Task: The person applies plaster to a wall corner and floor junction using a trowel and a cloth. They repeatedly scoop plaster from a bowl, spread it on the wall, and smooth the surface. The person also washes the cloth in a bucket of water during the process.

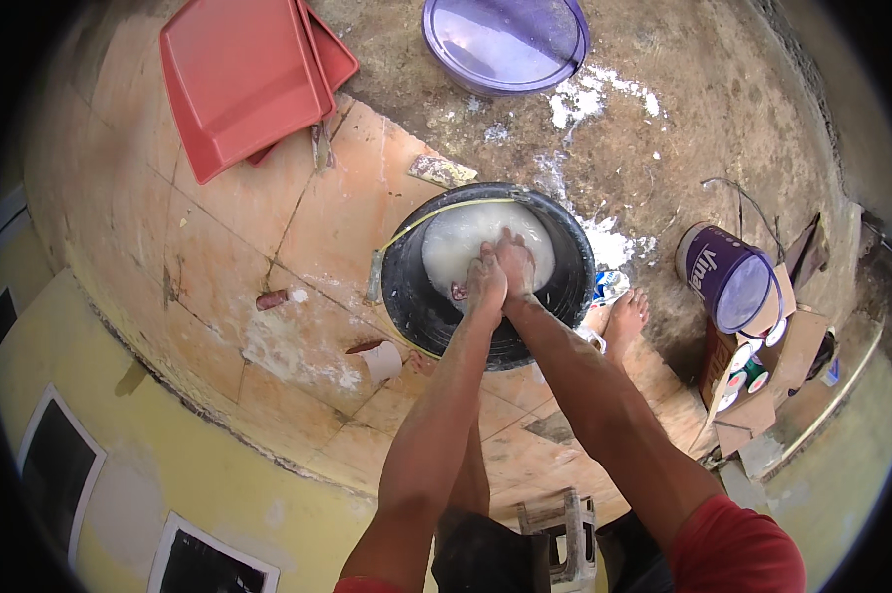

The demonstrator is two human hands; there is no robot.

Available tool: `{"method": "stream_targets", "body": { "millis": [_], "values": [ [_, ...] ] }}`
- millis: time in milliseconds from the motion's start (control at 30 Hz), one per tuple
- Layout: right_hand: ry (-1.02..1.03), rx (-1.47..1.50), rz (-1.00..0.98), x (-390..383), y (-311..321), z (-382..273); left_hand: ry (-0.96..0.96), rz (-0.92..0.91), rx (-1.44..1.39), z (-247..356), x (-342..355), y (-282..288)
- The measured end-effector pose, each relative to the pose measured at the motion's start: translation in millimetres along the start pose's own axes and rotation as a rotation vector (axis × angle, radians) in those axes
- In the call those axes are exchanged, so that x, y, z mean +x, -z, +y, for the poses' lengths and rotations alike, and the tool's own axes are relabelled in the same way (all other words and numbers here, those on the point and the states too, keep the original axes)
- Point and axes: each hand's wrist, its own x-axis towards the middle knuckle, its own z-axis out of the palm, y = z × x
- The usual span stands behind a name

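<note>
A round black tub (552, 318) stands on the tiles in front of me, with a thick whitish mixture (446, 242) in it. Both hands are down inside the tub, side by side and touching. My left hand (481, 285) looks closed; a small reddish-dark bit shows at its left side, and I cannot make out what it is. My right hand (516, 267) has its fingers stretched out over the mixture, with nothing visible in them. The tub's thin yellowish bail handle (406, 227) leans along the left rim, its grip (374, 277) hanging outside.
Red trays (243, 79) lie at the far left, a purple lid (505, 40) beyond the tub. White powder (604, 242) is spilled around. At right are a purple bucket (708, 262) and a cardboard box of cans (777, 371). A stool (564, 539) is near my legs.
</note>
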Motion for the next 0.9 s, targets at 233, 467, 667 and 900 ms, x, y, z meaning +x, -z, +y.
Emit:
{"method": "stream_targets", "body": {
  "millis": [233, 467, 667, 900],
  "values": [
    [0.306, -0.282, -0.058, -35.4, 8.3, 19.7, -0.136, 0.203, 0.792, 38.5, 1.7, 24.0],
    [0.081, 0.052, 0.043, -29.2, -39.2, 77.8, -0.397, 0.461, 1.012, 10.6, 0.4, 30.6],
    [-0.106, 0.388, 0.299, -28.9, 22.1, 20.5, -0.008, -0.051, -0.052, -4.4, -29.2, 57.0],
    [0.223, 0.144, -0.124, -73.2, -10.9, 6.0, -0.118, -0.218, -0.714, -29.2, -38.5, 45.3]
  ]
}}
